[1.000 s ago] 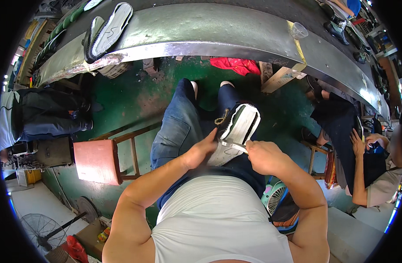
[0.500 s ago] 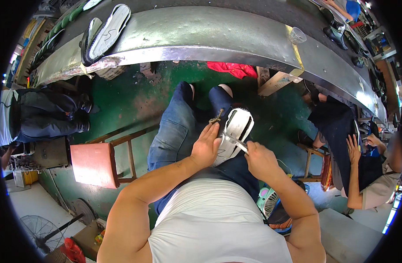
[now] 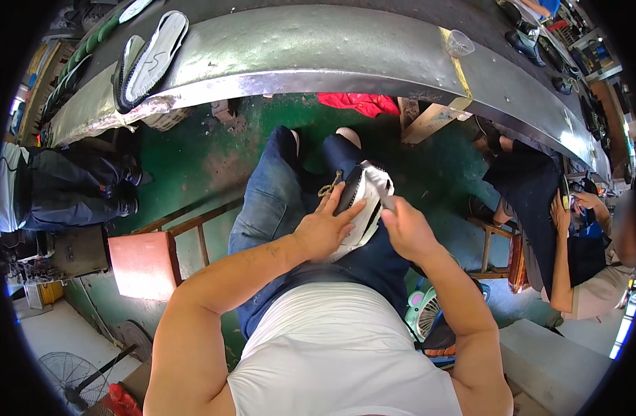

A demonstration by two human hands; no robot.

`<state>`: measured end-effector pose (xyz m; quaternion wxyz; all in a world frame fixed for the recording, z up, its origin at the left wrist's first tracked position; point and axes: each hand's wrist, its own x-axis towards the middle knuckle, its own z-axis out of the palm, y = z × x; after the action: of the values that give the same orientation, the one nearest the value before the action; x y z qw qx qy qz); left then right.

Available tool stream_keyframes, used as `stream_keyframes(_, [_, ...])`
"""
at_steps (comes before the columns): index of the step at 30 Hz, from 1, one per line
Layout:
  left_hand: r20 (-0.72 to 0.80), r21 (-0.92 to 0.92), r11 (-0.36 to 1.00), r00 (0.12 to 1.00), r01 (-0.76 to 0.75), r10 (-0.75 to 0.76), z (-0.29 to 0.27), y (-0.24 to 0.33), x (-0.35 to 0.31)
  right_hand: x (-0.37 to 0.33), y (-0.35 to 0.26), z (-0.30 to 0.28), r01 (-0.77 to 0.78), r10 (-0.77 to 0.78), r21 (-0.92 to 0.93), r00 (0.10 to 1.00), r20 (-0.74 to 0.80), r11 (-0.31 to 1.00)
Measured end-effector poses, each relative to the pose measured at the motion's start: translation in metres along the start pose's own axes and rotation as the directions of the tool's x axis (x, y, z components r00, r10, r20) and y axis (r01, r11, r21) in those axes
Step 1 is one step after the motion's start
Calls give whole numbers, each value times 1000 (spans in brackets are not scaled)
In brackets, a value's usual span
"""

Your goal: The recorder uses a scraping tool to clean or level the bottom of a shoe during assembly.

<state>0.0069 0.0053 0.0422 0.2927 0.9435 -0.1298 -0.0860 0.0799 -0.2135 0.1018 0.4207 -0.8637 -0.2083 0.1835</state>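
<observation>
A shoe with a dark upper and its white underside point(image 3: 360, 227) turned up rests across my thighs. My left hand point(image 3: 325, 229) holds it from the left, fingers spread over its side and underside. On the right, my right hand point(image 3: 409, 227) is closed round the handle of a metal hand tool point(image 3: 382, 183). The tool's shiny head is blurred by motion and lies at the shoe's far end, so its exact kind does not show. A brown knotted lace point(image 3: 328, 188) sticks out beyond my left fingertips.
Ahead runs a metal-covered bench point(image 3: 311, 52) bearing a white-bottomed shoe pair point(image 3: 155, 59) and a clear cup point(image 3: 459, 43). A padded stool point(image 3: 144, 265) stands left, a small green fan point(image 3: 423, 312) right. People sit on both sides. Red cloth point(image 3: 359, 104) lies under the bench.
My left fingers have spread and shifted further over the shoe, which has tilted. The tool's head has moved from the shoe's middle toward its far right edge.
</observation>
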Motion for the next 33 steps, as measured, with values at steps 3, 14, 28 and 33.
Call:
stream_keyframes(3, [95,22,998,994,54,-56,-2,5,-4,15,6,2,-37,141,-410,964,226,911])
stream_keyframes(14, [166,-585,687,893,432,-419,12,-3,-53,-28,5,20,-42,77,-164,974,212,986])
stream_keyframes(28, [-151,-241,970,989,-28,-9,-128,21,-34,-101,83,69,-115,192,554,978,-82,824])
stream_keyframes(33, [-296,-583,777,953,-239,71,-142,34,10,-93,77,62,-129,218,496,968,-126,859])
